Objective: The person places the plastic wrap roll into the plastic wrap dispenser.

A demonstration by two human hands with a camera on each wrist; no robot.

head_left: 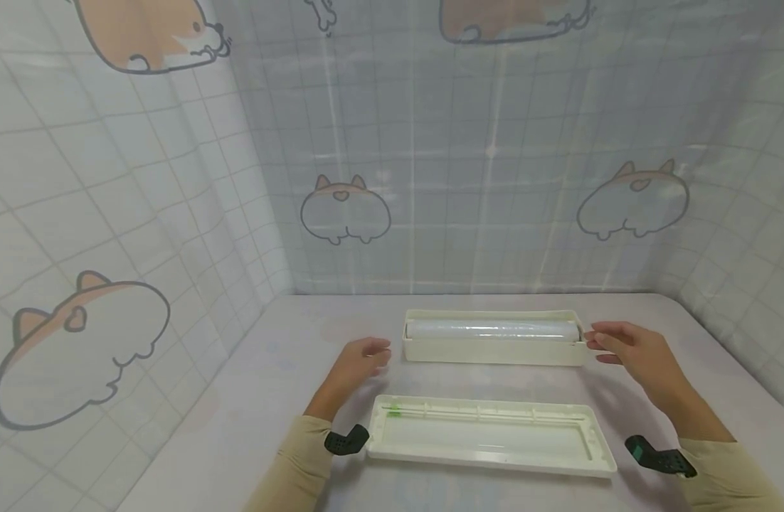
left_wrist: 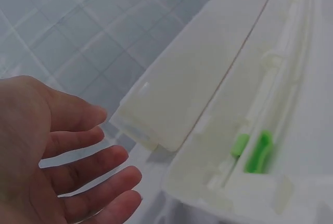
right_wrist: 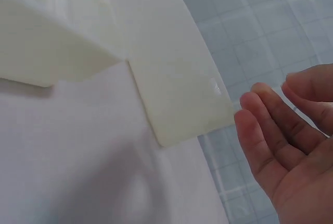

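Observation:
A long white box (head_left: 494, 352) of a cling film dispenser stands lengthwise across the table, without its cover. Inside it lies a roll of cling film (head_left: 491, 329), shiny and pale. Nearer to me is the dispenser's lid (head_left: 488, 437), inner side up, with a small green slide cutter (left_wrist: 258, 153) at the left end of its rail. My left hand (head_left: 358, 366) hovers just off the box's left end, fingers loosely bent and holding nothing. At the opposite end, the fingertips of my right hand (head_left: 642, 357) are right by the box's edge, with nothing in its grasp.
The pale table (head_left: 257, 427) is bordered by grid-patterned curtains (head_left: 456, 163) printed with cartoon dogs, at the back and both sides. Dark wrist devices (head_left: 347, 440) sit at both sleeve cuffs, the left one close to the lid's corner.

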